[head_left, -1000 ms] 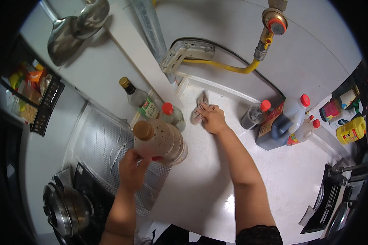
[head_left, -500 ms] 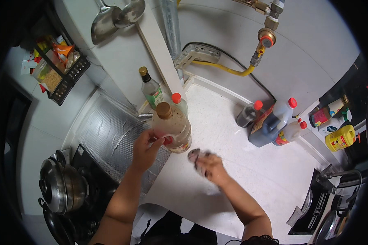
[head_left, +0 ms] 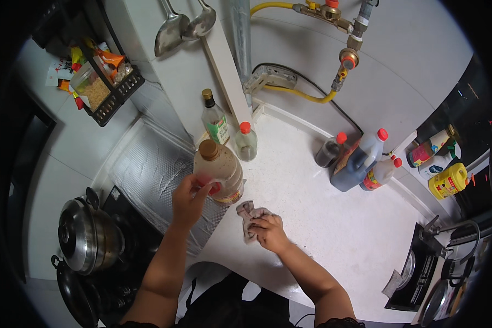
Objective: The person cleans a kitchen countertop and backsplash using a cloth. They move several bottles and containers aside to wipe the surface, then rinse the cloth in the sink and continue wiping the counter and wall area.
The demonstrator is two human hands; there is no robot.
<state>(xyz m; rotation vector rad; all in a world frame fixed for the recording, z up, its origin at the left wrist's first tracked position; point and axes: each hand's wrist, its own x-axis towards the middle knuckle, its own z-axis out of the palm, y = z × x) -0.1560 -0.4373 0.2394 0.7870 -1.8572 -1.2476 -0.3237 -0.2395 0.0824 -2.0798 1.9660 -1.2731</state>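
Observation:
My left hand [head_left: 190,201] is closed round the red handle of a big clear plastic jug [head_left: 229,174] with a brown cap. The jug is at the edge between the white counter [head_left: 317,240] and the foil-covered strip; whether its base touches down I cannot tell. To its right, my right hand [head_left: 269,232] presses a crumpled greyish cloth [head_left: 247,214] on the counter, fingers bent over it. Just behind the jug are a small clear bottle [head_left: 246,144] with a red cap and a green-labelled glass bottle [head_left: 215,121].
A dark sauce bottle [head_left: 329,152], a large jug of dark liquid [head_left: 356,167] and a smaller bottle [head_left: 378,175] stand by the back wall. A steel pot [head_left: 85,235] sits on the stove at left. The sink [head_left: 413,268] lies right, a yellow bottle [head_left: 448,181] on the sill.
My left hand and the jug have shifted slightly left, away from the small red-capped bottle. My right hand has brought the cloth down and left onto the counter. The whole view has shifted.

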